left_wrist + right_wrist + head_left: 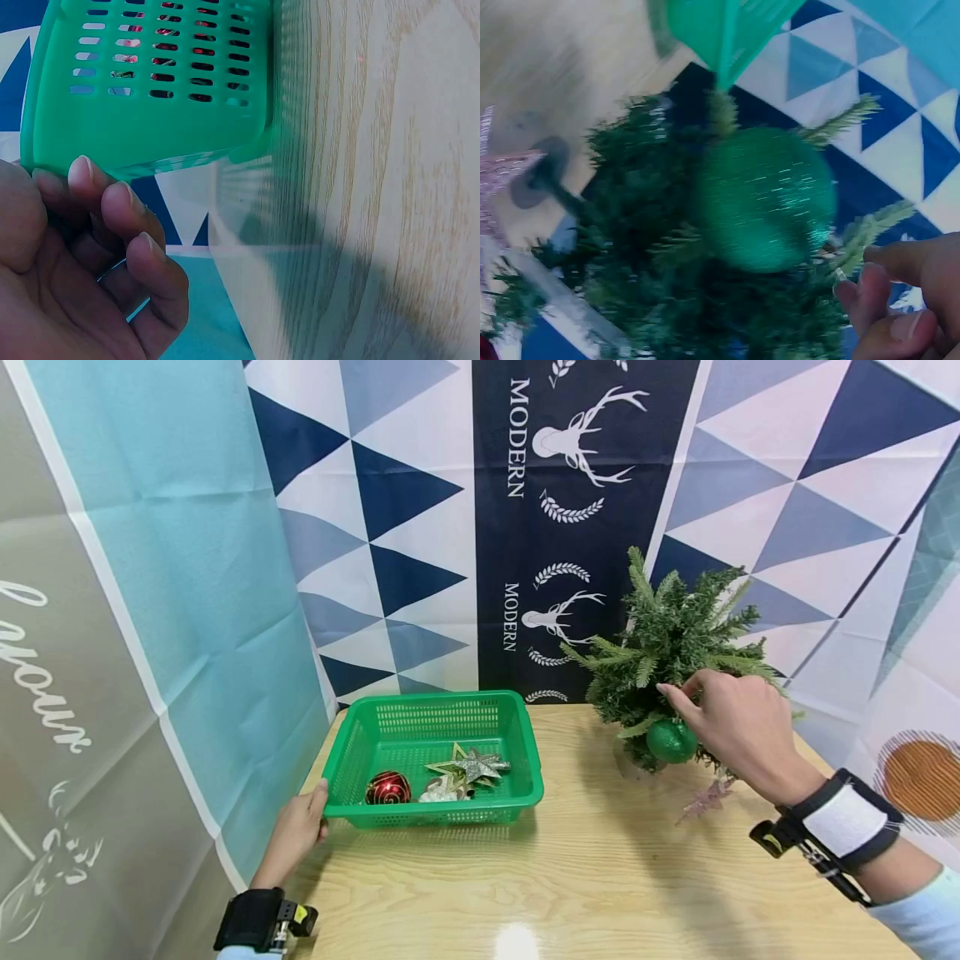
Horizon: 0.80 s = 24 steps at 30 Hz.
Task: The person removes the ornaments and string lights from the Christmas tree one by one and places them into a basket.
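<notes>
My left hand (pixel 295 824) grips the near left corner of a green plastic basket (pixel 531 752); thumb and curled fingers (pixel 124 206) meet at its rim. In the basket lie a red Christmas bauble (pixel 388 788), a silver star (pixel 480 766), a gold-edged star behind it and a whitish ornament (pixel 441 790). A glittery green bauble (pixel 671 741) hangs at the front of a small artificial Christmas tree (pixel 678 635). My right hand (pixel 738 731) is bent over this bauble, fingertips close beside its top in the right wrist view; I cannot tell whether they pinch its hanger.
A pink glittery star (pixel 705 799) hangs low at the tree's near side. The wooden table (pixel 525 877) carries the basket at left and the tree at right. Patterned cloth (pixel 405 527) stands behind and along the sides, close to the tree and the left hand.
</notes>
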Tool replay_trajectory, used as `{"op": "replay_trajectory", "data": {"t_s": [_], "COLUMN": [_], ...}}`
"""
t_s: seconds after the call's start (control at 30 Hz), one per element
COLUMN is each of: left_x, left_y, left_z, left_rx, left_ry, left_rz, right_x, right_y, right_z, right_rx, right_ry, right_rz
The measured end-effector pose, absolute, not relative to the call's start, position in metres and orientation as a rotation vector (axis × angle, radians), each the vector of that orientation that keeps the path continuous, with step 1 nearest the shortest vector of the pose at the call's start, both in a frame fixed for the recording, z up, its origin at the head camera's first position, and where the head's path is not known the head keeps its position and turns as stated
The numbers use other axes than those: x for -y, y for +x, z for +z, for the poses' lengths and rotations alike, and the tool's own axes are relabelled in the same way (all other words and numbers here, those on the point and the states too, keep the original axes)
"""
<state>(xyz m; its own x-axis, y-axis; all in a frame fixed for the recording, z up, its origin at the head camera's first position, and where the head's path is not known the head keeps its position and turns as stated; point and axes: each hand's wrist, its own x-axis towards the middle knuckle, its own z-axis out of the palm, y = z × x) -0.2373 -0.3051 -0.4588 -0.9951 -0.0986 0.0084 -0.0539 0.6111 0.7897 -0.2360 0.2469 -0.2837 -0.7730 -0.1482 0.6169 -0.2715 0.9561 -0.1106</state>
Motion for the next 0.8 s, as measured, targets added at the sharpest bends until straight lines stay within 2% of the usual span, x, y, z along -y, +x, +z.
{"op": "replay_trajectory", "data": {"t_s": [0.4,0.8], "left_x": [0.305,0.307], "left_y": [-0.237,-0.238], "left_z": [-0.460,-0.460], "left_rx": [2.766,2.765], "left_ry": [0.144,0.143], "left_rz": [-1.395,-1.394], "right_x": [-0.259,-0.265], "right_y": [-0.236,-0.229], "right_z": [-0.292,-0.277], "right_rx": [2.496,2.608], "right_ry": [0.285,0.249], "right_rz": [0.357,0.543]}}
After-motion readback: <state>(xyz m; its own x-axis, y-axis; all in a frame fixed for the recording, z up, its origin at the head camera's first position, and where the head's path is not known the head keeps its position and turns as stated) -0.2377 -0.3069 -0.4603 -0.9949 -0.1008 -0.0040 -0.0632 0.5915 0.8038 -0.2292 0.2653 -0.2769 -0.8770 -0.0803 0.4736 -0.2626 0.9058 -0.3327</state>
